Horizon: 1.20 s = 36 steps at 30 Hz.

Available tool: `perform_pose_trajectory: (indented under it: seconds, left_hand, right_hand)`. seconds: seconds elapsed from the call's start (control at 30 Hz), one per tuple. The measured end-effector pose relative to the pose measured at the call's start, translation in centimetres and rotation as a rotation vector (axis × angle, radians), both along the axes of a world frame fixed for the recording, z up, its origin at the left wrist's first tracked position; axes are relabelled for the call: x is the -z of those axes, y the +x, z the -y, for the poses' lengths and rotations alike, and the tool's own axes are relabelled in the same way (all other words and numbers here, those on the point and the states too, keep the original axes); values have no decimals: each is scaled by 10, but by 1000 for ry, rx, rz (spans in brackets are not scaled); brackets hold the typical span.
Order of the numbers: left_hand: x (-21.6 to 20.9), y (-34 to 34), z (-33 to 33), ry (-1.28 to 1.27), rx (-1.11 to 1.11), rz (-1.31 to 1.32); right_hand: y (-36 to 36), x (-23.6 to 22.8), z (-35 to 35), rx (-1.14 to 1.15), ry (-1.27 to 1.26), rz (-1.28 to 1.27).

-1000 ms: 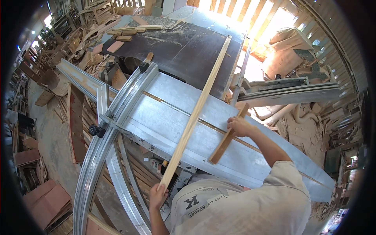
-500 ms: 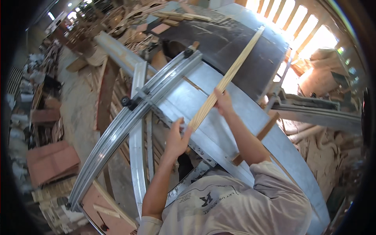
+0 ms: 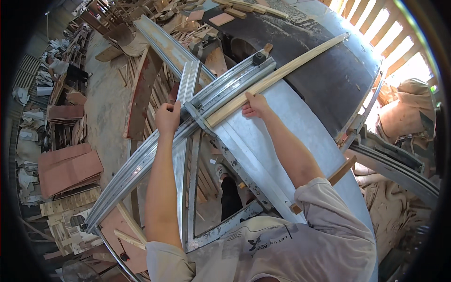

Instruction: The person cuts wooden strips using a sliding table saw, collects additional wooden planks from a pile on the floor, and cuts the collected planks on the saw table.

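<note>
A long pale wooden strip (image 3: pixel 291 68) lies along the metal fence (image 3: pixel 235 84), its near end by the metal stop (image 3: pixel 197 114). My right hand (image 3: pixel 255 105) pinches the strip's near edge, thumb on top and fingers curled beside it. Past the fence, my left hand (image 3: pixel 168 116) is closed at the stop, where a black knob sits; the fingers mostly cover the knob. Under the right forearm is the grey metal sliding table (image 3: pixel 291 122) of the saw. The strip's far end rests over the dark machine top (image 3: pixel 324 89).
A short wooden block (image 3: pixel 342 170) lies on the table's right side. Reddish boards (image 3: pixel 70 170) are stacked on the left. Offcuts (image 3: pixel 221 19) pile up at the back. Below the open metal frame (image 3: pixel 225 225) shows my foot. Another person (image 3: pixel 58 66) is far left.
The strip has shifted left against the fence, its near end now at the stop. My left hand has left the strip and moved up-left to the knob. My right hand still holds the strip.
</note>
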State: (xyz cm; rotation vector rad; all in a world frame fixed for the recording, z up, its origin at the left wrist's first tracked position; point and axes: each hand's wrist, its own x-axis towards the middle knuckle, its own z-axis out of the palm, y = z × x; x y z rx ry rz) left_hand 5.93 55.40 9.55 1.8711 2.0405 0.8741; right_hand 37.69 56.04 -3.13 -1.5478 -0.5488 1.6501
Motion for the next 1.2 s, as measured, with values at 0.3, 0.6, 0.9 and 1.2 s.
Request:
perform_pose_trajectory:
  seconds: [0.3,0.6,0.9,1.2]
  left_hand:
    - [17,26,-11,195,-193,-191]
    - [20,25,-17,222,-236,-313]
    - [22,25,-20,230,-253,-335]
    - [18,25,-15,227,-262,-329]
  right_hand:
    - [3,-15,-12,-118,-31,342]
    - [0,-17,-19,-198,41,406]
    - [-1,-23,-25,-221,21,423]
    - [0,-23,-23,-251,55,458]
